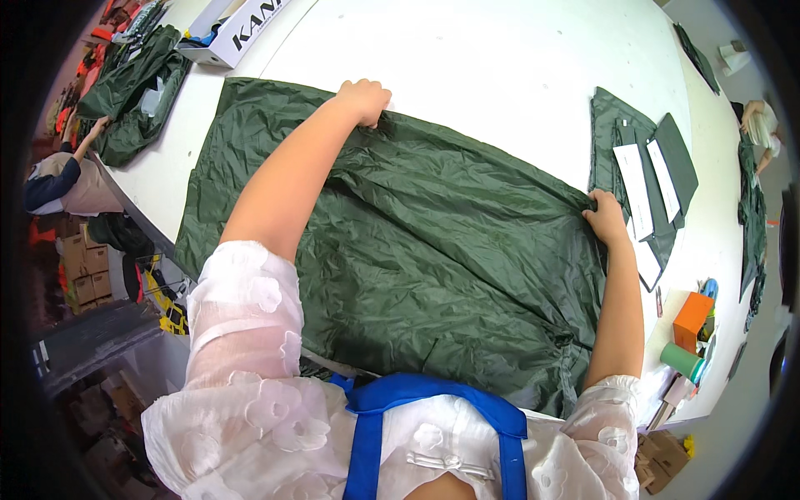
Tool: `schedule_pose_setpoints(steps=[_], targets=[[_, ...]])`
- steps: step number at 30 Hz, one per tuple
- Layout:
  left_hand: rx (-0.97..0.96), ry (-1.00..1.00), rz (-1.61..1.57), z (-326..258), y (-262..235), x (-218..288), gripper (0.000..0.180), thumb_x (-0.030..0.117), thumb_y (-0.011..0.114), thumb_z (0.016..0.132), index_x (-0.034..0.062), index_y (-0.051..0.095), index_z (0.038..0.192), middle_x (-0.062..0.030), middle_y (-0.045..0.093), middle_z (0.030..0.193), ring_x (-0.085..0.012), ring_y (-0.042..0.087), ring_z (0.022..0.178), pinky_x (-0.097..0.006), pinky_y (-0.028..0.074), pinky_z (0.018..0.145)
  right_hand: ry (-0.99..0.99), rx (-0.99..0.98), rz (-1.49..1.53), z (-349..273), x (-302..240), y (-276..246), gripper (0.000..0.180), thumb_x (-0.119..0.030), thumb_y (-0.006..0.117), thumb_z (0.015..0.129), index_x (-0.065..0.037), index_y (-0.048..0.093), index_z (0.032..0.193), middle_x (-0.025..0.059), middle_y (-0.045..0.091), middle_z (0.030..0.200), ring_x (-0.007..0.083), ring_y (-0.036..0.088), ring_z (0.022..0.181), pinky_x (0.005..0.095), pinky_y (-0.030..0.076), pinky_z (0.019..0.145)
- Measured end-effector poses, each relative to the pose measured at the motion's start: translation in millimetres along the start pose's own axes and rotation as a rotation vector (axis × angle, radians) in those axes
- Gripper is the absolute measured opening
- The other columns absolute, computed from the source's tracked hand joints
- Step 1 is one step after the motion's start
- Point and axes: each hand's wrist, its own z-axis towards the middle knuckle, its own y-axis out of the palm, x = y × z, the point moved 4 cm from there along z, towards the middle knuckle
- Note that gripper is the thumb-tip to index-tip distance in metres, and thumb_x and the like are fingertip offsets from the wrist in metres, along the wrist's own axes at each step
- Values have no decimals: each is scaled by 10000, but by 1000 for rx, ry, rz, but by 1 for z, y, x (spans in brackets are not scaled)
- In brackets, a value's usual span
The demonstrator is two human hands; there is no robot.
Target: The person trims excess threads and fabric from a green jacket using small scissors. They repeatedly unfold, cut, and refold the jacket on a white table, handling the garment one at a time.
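Note:
A large sheet of thin, crinkled dark green fabric [433, 258] lies spread over the table in front of me, with its near edge close to my body. My left hand [364, 102] is closed on its far edge, left of the middle. At the right end of that same edge, my right hand [607, 218] pinches the cloth. Creases fan across the fabric, and it bunches up by my right forearm. Whether the sheet is a single layer or a whole garment, I cannot tell.
Folded dark green pieces with white paper slips [633, 192] lie right of the fabric on the white table [483, 67]. An orange box [692, 321] and a green roll [682, 362] stand at the right edge. A white carton [233, 37] sits far left. Other people work at both sides.

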Motion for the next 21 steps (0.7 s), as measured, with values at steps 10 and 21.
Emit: schedule_pose_setpoints(steps=[10, 21], targets=[[704, 384, -230, -221, -20, -16, 96, 46, 562, 725, 90, 523, 800, -126, 509, 718, -331, 551, 695, -424, 429, 581, -328, 295, -9, -202, -75, -78, 197, 11, 543, 549, -28, 391, 668, 128, 372, 638, 322, 420, 596, 412, 341, 547], [300, 272, -490, -392, 83, 52, 146, 138, 617, 702, 75, 535, 805, -76, 505, 784, -292, 523, 784, -404, 417, 710, -556, -49, -115, -382, -108, 45, 109, -130, 585, 623, -132, 483, 660, 41, 429, 654, 231, 489, 668, 367, 373, 632]])
